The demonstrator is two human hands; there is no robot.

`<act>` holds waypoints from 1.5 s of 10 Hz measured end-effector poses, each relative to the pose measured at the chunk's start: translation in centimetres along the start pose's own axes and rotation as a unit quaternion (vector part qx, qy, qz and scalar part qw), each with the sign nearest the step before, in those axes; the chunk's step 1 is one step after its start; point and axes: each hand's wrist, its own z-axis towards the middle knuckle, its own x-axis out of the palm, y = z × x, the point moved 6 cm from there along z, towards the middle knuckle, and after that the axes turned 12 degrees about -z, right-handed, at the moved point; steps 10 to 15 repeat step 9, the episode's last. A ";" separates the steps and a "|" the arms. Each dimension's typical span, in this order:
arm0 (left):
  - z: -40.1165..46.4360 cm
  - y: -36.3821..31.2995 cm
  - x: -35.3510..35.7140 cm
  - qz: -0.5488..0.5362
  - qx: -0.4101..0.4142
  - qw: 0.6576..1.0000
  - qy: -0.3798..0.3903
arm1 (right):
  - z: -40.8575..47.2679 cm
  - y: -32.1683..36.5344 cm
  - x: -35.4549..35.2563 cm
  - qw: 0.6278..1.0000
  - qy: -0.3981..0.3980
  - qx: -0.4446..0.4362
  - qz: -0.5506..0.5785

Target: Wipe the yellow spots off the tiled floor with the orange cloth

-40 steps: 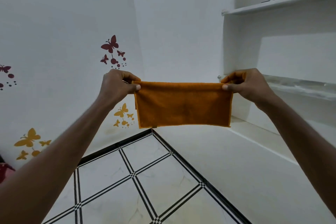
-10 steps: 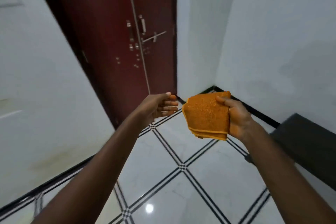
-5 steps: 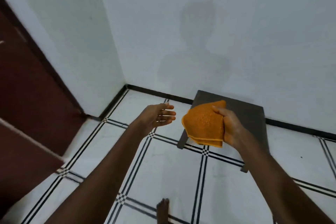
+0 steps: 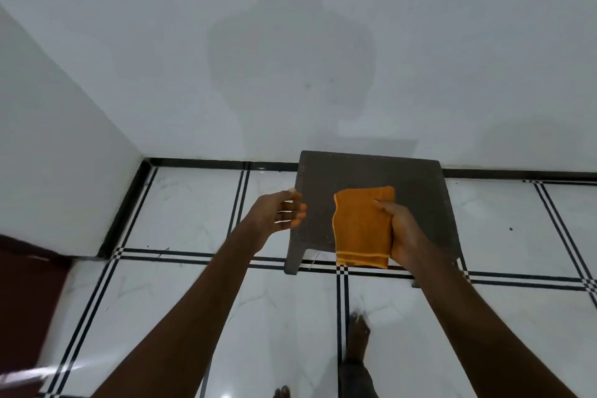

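Observation:
My right hand (image 4: 403,233) grips the folded orange cloth (image 4: 360,226), held in the air above a dark stool. My left hand (image 4: 279,212) hovers to the cloth's left, empty, with the fingers spread and pointing at the cloth. The white tiled floor (image 4: 181,210) with black double lines stretches below both arms. I see no yellow spots on the tiles in this view.
A dark grey square stool (image 4: 416,191) stands against the white wall (image 4: 290,58), right under the cloth. A wall corner juts out at the left, with a dark red door (image 4: 22,300) edge below it. My bare feet (image 4: 357,342) stand on the tiles near the bottom.
The view has swung right from the red door to the wall with the stool and tilted down. The cloth stays folded in my right hand; my left hand stays open beside it.

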 end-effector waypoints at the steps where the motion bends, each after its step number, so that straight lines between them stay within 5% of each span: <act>1: 6.1 1.1 0.8 -0.007 -0.024 0.999 -0.022 | 6.3 1.0 -1.0 0.999 0.014 0.036 -0.003; 5: 26.2 10.8 0.9 -0.036 -0.106 0.986 -0.122 | 30.0 -1.7 -5.5 0.993 0.056 0.101 -0.026; 7: 32.1 17.5 -1.4 0.031 -0.131 0.977 -0.168 | 38.8 -10.2 -9.2 0.980 -0.083 0.108 -0.147; 9: 32.7 17.0 0.0 0.099 -0.095 0.980 -0.146 | 39.8 -11.7 -10.5 0.960 -0.114 0.098 -0.237; 15: 32.7 17.0 0.0 0.099 -0.095 0.980 -0.146 | 39.8 -11.7 -10.5 0.960 -0.114 0.098 -0.237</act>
